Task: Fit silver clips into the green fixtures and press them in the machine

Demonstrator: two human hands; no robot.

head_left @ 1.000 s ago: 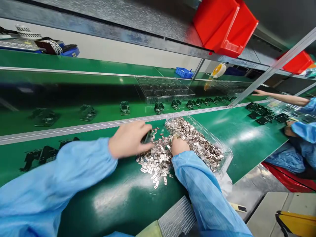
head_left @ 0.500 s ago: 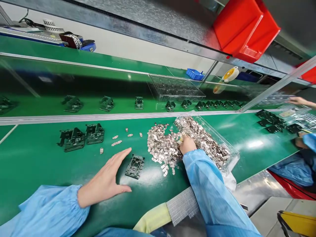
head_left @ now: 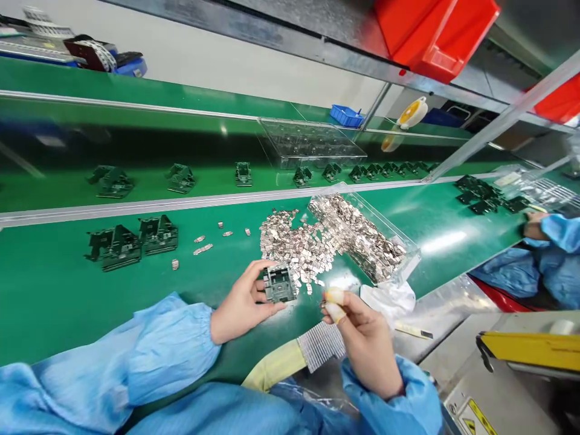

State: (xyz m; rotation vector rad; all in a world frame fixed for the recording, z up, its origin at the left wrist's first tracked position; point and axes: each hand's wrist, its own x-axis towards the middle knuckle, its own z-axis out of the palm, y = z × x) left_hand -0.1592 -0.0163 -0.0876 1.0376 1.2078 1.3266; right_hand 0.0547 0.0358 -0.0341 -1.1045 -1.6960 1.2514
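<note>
The left hand (head_left: 240, 308) grips a circuit board (head_left: 280, 284) at its nine o'clock side over the tabletop (head_left: 54, 302). Toward four o'clock, the right hand (head_left: 369, 341) curls thumb toward finger; whether anything is gripped, I cannot tell. Loose metal pieces (head_left: 296, 241) lie at one o'clock.

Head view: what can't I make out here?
All in the head view:
Small piece in the right hand: shape mostly hidden by the fingertips.
Circuit board in the left hand: far side turned away from the camera.
Clear tray: floor mostly buried under metal pieces.
Nearer red bin: top cut off by the picture's upper edge.
</note>
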